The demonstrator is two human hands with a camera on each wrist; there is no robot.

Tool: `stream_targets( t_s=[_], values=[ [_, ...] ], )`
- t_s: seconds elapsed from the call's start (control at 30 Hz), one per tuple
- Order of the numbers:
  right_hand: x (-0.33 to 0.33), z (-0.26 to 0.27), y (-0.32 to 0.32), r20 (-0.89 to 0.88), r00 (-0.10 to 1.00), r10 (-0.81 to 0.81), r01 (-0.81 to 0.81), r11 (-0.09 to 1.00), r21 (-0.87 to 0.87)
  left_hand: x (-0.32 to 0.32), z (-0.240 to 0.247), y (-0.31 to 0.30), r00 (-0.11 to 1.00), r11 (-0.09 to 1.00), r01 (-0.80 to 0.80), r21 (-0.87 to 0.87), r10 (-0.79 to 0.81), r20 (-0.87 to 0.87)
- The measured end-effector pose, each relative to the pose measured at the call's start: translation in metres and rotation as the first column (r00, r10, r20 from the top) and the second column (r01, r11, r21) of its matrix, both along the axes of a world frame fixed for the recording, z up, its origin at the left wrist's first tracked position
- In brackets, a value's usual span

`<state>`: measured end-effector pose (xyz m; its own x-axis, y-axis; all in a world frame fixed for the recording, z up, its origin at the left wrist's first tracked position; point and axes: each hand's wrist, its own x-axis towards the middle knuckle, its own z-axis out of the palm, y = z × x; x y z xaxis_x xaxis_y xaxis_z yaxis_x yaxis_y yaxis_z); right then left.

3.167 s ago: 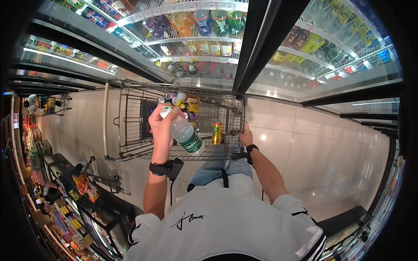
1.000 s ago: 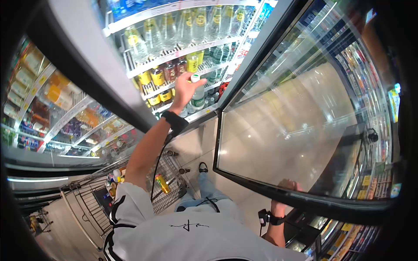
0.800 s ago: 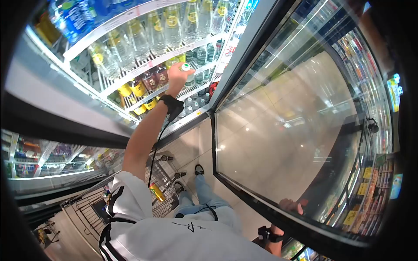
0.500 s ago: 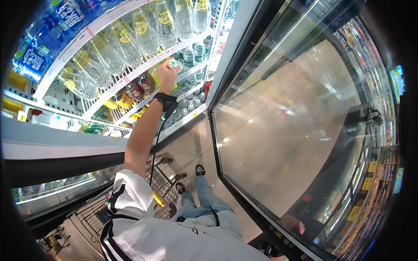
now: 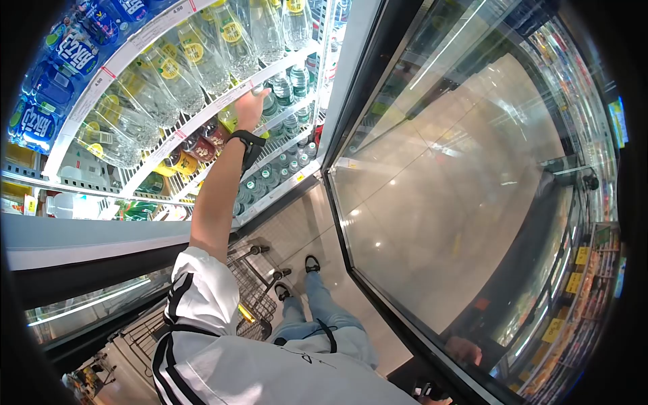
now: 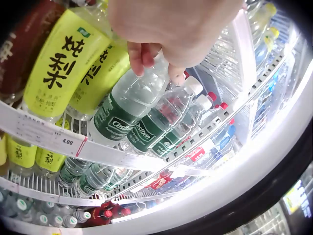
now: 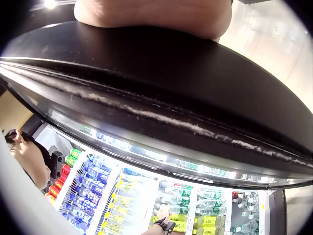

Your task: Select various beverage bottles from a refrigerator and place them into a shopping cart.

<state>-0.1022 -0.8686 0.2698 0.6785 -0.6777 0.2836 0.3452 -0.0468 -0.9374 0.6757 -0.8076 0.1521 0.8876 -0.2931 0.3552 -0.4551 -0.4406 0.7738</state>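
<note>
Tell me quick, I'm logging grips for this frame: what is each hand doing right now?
Left hand: closed, pinching the top of a green-label water bottle.
Right hand: closed, gripping the edge of the fridge door.

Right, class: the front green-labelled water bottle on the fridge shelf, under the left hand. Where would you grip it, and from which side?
Probably the clear shoulder above the green label of the water bottle, coming from the open front and above. Neighbouring bottles crowd its sides, the shelf rail crosses its base, so only the top is free; the left hand pinches there.
</note>
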Motion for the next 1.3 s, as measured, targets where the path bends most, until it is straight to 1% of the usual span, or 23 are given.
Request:
stream_targets(
  t_s=[0.1,0.23,0.27,0.47,0.5,0.57,0.6,0.63,0.67,0.7,0.73,0.77,0.8,0.83,0.87,0.9,1.0,1.07,1.13,1.17,1.2,1.23,1.3],
  values=[
    [-0.045,-0.061,-0.032,0.312,0.886,0.343,-0.372,0.927,0.039,0.008,0.002,-0.006,1.000,0.984,0.010,0.176,-0.008,-0.011],
    [-0.105,-0.061,0.025,0.654,0.450,0.609,-0.753,0.652,-0.089,0.011,-0.001,-0.015,1.000,0.980,-0.024,0.200,0.021,0.013],
    [-0.104,-0.042,0.041,0.525,0.832,0.182,-0.381,0.874,0.301,0.013,-0.002,-0.014,0.997,0.977,-0.071,0.201,0.069,0.017],
    [-0.080,0.022,0.033,0.060,0.971,0.230,-0.196,0.630,0.752,0.023,-0.004,-0.004,0.999,0.968,-0.003,0.250,0.015,-0.043],
    [-0.041,0.044,0.043,0.062,0.971,0.230,-0.197,0.630,0.751,0.021,0.000,-0.001,0.997,0.967,0.052,0.248,-0.036,-0.070],
    [0.058,0.081,0.076,-0.077,0.930,-0.359,0.364,0.873,0.324,0.015,0.007,-0.001,0.997,0.966,0.053,0.254,-0.035,-0.075],
    [-0.032,-0.001,0.050,-0.074,0.930,-0.359,0.363,0.875,0.321,0.013,0.009,-0.002,0.996,0.964,0.054,0.261,-0.033,-0.083],
    [-0.073,-0.027,0.053,0.347,0.920,-0.181,-0.115,0.722,0.682,0.014,0.009,-0.002,0.996,0.965,0.053,0.257,-0.033,-0.083],
    [-0.082,-0.033,0.048,0.725,0.665,-0.180,-0.632,0.382,0.675,0.015,0.009,-0.002,0.995,0.965,0.092,0.247,-0.078,-0.066],
    [-0.094,-0.034,0.049,0.725,0.666,-0.176,-0.632,0.383,0.674,0.014,0.009,-0.001,0.991,0.963,0.130,0.238,-0.122,-0.047],
    [-0.108,-0.032,0.052,0.335,0.935,-0.120,-0.180,0.653,0.736,0.013,0.008,-0.001,0.992,0.964,0.128,0.235,-0.120,-0.047],
    [-0.073,-0.002,0.054,-0.129,0.968,-0.215,0.250,0.836,0.489,0.009,0.009,0.000,0.991,0.960,0.131,0.247,-0.122,-0.055],
    [-0.016,0.001,0.019,-0.126,0.969,-0.211,0.246,0.838,0.487,0.005,0.011,0.003,0.991,0.956,0.134,0.260,-0.122,-0.062],
    [0.025,0.028,0.008,0.301,0.923,0.240,-0.321,0.912,0.254,0.004,0.009,0.008,0.991,0.957,0.129,0.258,-0.118,-0.058],
    [0.062,0.046,-0.003,0.521,0.528,0.671,-0.701,0.690,-0.178,0.003,0.001,0.012,0.985,0.964,0.145,0.221,-0.162,0.061],
    [0.045,0.036,-0.001,0.521,0.522,0.675,-0.703,0.687,-0.185,0.001,-0.003,0.017,0.963,0.969,0.165,0.185,-0.199,0.182],
    [-0.007,-0.014,0.015,0.522,0.608,0.598,-0.687,0.726,-0.033,-0.036,-0.014,0.036,0.962,0.989,0.138,0.045,-0.145,0.233],
    [-0.009,-0.030,0.033,0.648,0.673,0.356,-0.406,0.910,-0.079,-0.080,-0.021,0.059,0.979,0.985,0.174,-0.001,-0.173,0.108],
    [-0.007,-0.008,0.054,0.539,0.785,0.305,-0.327,0.943,-0.058,-0.141,-0.015,0.091,0.964,0.966,0.258,0.023,-0.259,0.063],
    [0.002,0.011,0.073,0.288,0.956,0.063,-0.078,0.996,0.043,-0.171,-0.015,0.109,0.959,0.958,0.283,0.044,-0.283,-0.003],
    [0.009,0.022,0.085,-0.001,0.981,-0.195,0.195,0.979,0.066,-0.199,-0.021,0.128,0.950,0.949,0.308,0.063,-0.304,-0.069],
    [0.012,0.021,0.083,0.190,0.982,-0.013,-0.028,0.977,0.210,-0.227,-0.033,0.147,0.949,0.949,0.313,0.032,-0.310,-0.061],
    [0.039,0.038,0.107,0.120,0.975,-0.187,0.165,0.971,0.172,-0.282,-0.044,0.192,0.940,0.949,0.316,-0.016,-0.315,-0.135]
  ],
)
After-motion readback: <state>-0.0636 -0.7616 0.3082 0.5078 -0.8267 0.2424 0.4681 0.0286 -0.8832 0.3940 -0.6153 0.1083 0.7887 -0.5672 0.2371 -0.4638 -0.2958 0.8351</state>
